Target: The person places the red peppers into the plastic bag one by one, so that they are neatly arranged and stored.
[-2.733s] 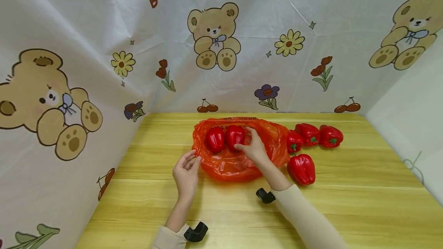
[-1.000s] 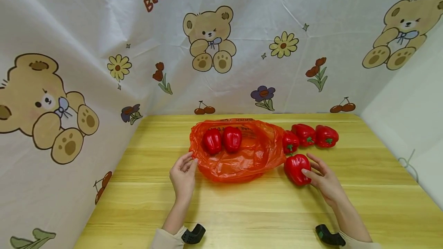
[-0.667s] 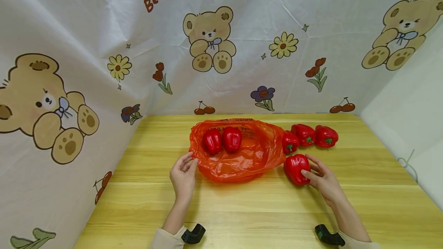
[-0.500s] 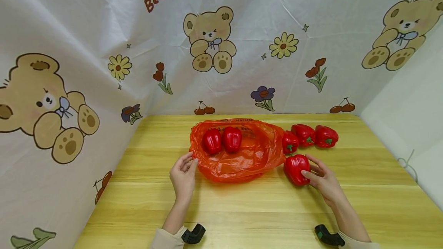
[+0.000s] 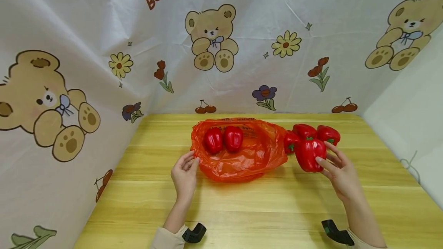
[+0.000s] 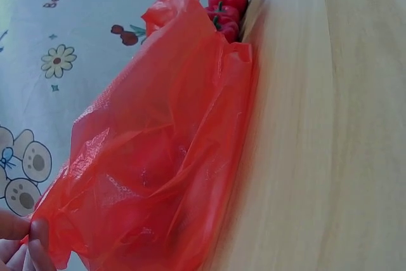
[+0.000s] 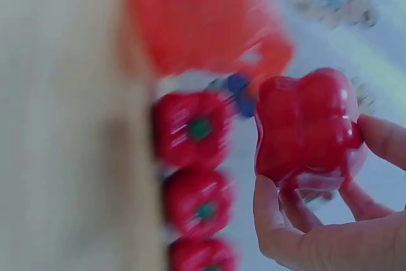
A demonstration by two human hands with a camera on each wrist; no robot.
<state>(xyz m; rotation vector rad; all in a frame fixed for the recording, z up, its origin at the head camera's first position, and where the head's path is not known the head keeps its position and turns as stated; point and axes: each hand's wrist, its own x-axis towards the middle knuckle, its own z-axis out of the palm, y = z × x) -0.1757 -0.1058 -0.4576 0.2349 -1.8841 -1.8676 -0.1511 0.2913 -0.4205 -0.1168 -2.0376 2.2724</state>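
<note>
My right hand (image 5: 343,176) grips a red bell pepper (image 5: 310,155) and holds it above the table, as the right wrist view shows the pepper (image 7: 307,132) between thumb and fingers. My left hand (image 5: 185,174) pinches the left rim of an orange plastic bag (image 5: 238,164); the pinch also shows in the left wrist view at the bag's (image 6: 152,150) corner. Inside the bag two red bell peppers lie side by side, the left one (image 5: 213,140) and the right one (image 5: 233,138). The bag's mouth faces up and toward me.
Three more red bell peppers stand in a row right of the bag: a near one (image 5: 292,141), a middle one (image 5: 304,130) and a far right one (image 5: 328,134). A bear-print cloth (image 5: 242,87) hangs behind the wooden table (image 5: 242,210).
My right hand left the pepper in the bag, moved right to a pepper on the table, took hold of it and has now lifted it. The left hand keeps its pinch.
</note>
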